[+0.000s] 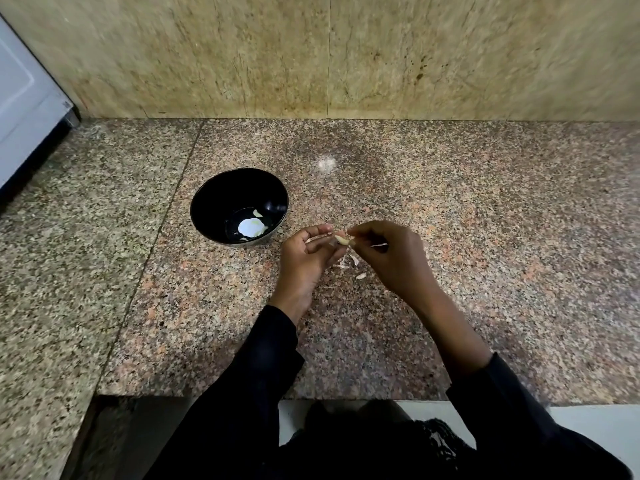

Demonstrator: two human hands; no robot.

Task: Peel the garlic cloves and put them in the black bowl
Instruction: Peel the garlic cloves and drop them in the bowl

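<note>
A garlic clove (343, 240) sits pinched between both hands just above the surface (450, 209): the left hand (308, 258) holds it in a fingertip grip, the right hand (388, 254) pinches its end. The black bowl (239, 206) stands at ten o'clock from them, one peeled clove (257, 213) inside. Skins (353, 263) lie beneath the hands.

Speckled granite counter (450, 209) meets a beige stone wall (242, 53).
</note>
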